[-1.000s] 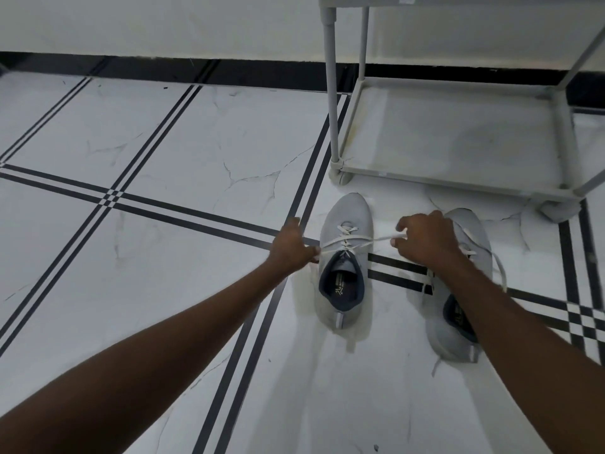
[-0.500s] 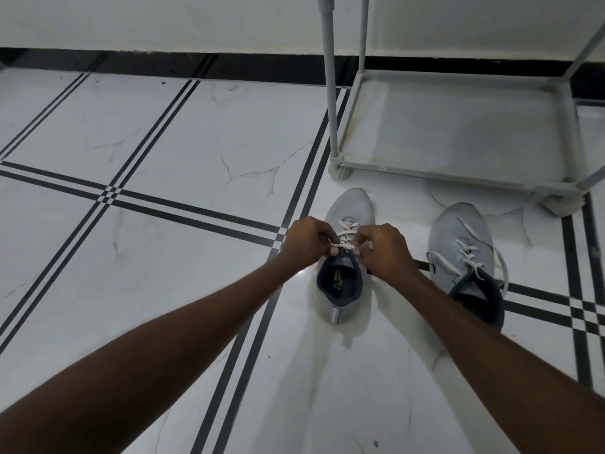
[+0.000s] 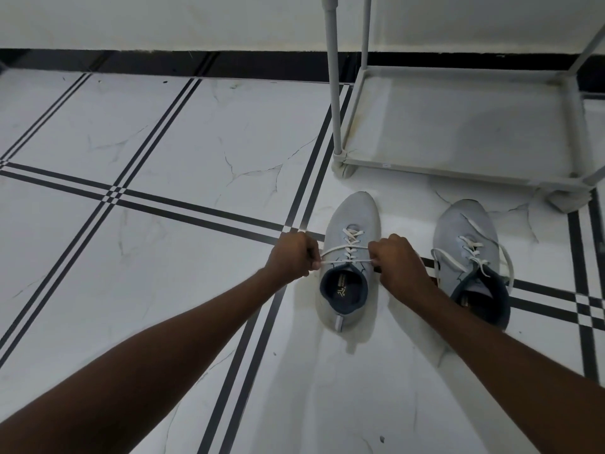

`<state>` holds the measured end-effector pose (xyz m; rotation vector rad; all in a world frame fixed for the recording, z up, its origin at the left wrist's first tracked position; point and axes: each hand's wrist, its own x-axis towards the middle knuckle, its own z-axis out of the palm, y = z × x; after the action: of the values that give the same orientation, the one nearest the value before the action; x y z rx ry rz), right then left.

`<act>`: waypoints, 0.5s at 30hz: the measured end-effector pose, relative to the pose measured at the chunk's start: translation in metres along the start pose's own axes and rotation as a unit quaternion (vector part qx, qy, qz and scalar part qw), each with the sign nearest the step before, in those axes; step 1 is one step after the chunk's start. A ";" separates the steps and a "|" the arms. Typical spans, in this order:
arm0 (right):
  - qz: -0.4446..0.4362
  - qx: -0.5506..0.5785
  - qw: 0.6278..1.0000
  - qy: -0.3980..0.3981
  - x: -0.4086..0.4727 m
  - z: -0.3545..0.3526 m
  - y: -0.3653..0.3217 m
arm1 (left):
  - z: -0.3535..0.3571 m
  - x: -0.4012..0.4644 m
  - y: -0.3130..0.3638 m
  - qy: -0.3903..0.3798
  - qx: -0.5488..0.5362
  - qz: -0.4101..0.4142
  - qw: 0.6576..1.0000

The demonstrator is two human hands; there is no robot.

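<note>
A grey sneaker (image 3: 355, 214) with a dark blue collar stands on the tiled floor, toe pointing away from me. Its white laces (image 3: 347, 253) stretch sideways across the tongue. My left hand (image 3: 293, 257) grips a lace end at the shoe's left side. On the shoe's right side my right hand (image 3: 397, 262) grips the other lace end. A second grey sneaker (image 3: 458, 231) stands to the right, its white laces loose and hanging over its sides.
A light grey shoe rack (image 3: 458, 173) stands just beyond the shoes, its bottom shelf bare and a post (image 3: 332, 77) rising at its near-left corner. The floor (image 3: 163, 158) is white marble tile with black stripes. A wall with black skirting runs behind.
My hands went from wide apart to together over the tongue, and now they have pulled apart again, drawing the laces taut sideways. The view shifted slightly downward.
</note>
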<state>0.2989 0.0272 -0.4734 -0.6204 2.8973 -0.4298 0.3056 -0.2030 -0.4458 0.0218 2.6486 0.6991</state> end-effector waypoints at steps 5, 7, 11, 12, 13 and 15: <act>0.058 0.054 0.996 -0.046 0.006 -0.008 0.009 | -0.016 -0.001 -0.005 -0.035 -0.067 -0.034 0.997; 0.070 0.092 0.990 -0.086 0.014 -0.025 0.010 | -0.032 -0.001 -0.008 -0.102 -0.144 -0.065 0.982; 0.065 0.245 0.948 -0.194 0.020 -0.069 0.019 | -0.067 0.000 -0.019 -0.217 -0.252 -0.085 0.939; 0.063 0.310 0.923 -0.221 0.020 -0.077 0.023 | -0.072 0.000 -0.019 -0.225 -0.277 -0.082 0.930; 0.063 0.371 0.894 -0.244 0.019 -0.080 0.026 | -0.075 0.000 -0.017 -0.228 -0.314 -0.080 0.918; 0.070 0.454 0.846 -0.272 0.019 -0.080 0.028 | -0.075 0.000 -0.007 -0.225 -0.394 -0.065 0.889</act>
<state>0.2551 0.0637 -0.4078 -0.2804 1.8617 -1.2415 0.2769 -0.2443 -0.3892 -0.1942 1.7602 1.4628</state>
